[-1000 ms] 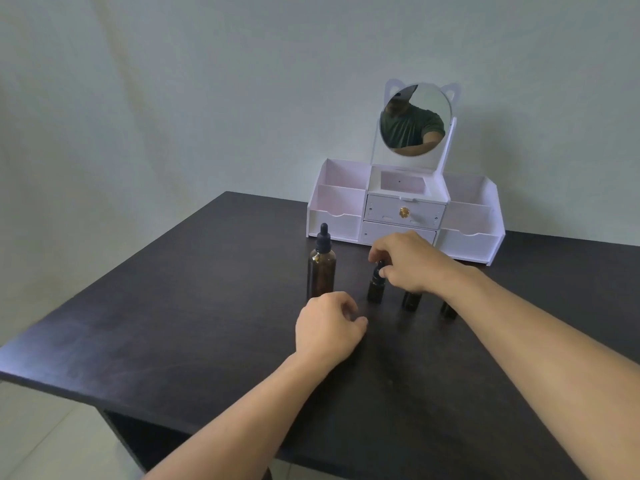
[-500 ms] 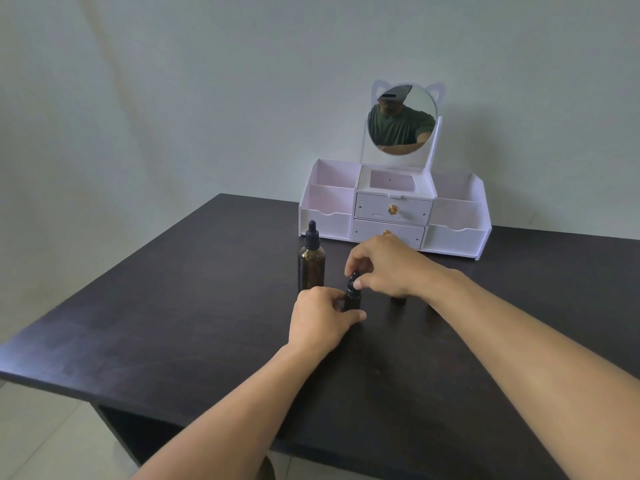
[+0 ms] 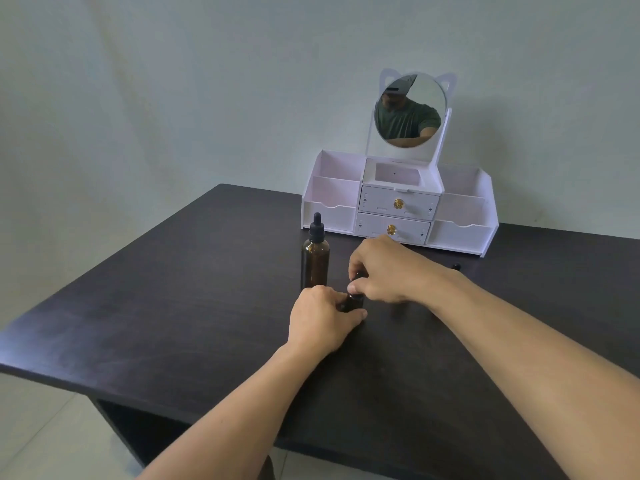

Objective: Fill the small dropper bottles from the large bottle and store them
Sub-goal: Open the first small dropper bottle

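Observation:
A large amber bottle (image 3: 315, 263) with a black dropper cap stands upright on the dark table (image 3: 173, 306). Just right of it is a small dark dropper bottle (image 3: 354, 301). My left hand (image 3: 322, 320) wraps around this small bottle's body. My right hand (image 3: 384, 268) pinches its cap from above. The black tip of another small bottle (image 3: 456, 267) shows behind my right forearm; the rest of it is hidden.
A white organiser (image 3: 398, 206) with open side compartments, two gold-knobbed drawers and a cat-ear mirror (image 3: 410, 110) stands at the table's back edge against the wall. The table's front edge runs close to me, with floor tiles below on the left.
The small bottle was brought from beside the others toward my left hand, which closed around it. My right hand stays on its cap.

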Demonstrator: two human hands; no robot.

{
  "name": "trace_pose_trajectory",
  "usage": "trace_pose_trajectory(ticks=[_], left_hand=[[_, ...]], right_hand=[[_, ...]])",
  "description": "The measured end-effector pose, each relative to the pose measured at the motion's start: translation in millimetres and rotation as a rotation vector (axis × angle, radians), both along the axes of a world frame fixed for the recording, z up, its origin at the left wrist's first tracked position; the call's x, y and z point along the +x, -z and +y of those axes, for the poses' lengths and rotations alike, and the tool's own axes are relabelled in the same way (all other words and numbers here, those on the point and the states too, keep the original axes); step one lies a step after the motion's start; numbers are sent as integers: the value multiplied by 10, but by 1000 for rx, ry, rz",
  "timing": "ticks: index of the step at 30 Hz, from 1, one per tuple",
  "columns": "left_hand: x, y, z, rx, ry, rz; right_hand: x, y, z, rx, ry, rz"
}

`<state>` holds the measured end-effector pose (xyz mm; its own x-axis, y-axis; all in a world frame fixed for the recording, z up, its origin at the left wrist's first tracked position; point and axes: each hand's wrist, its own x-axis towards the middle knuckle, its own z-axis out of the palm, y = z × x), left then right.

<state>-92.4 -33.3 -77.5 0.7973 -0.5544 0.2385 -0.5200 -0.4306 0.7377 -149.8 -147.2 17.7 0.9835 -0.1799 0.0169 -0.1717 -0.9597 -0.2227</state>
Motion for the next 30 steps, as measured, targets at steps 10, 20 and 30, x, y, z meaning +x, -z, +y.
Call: trace_pose_trajectory(ticks=[10, 20, 30], left_hand=[[58, 36, 21, -28, 41, 67], [43, 43, 27, -36, 36, 70], [33, 24, 27, -35, 35, 66]], right_hand=[[-56, -77, -52, 101, -31, 22], [-63, -134, -13, 48, -63, -18], [-84, -168, 6, -1, -35, -31]])
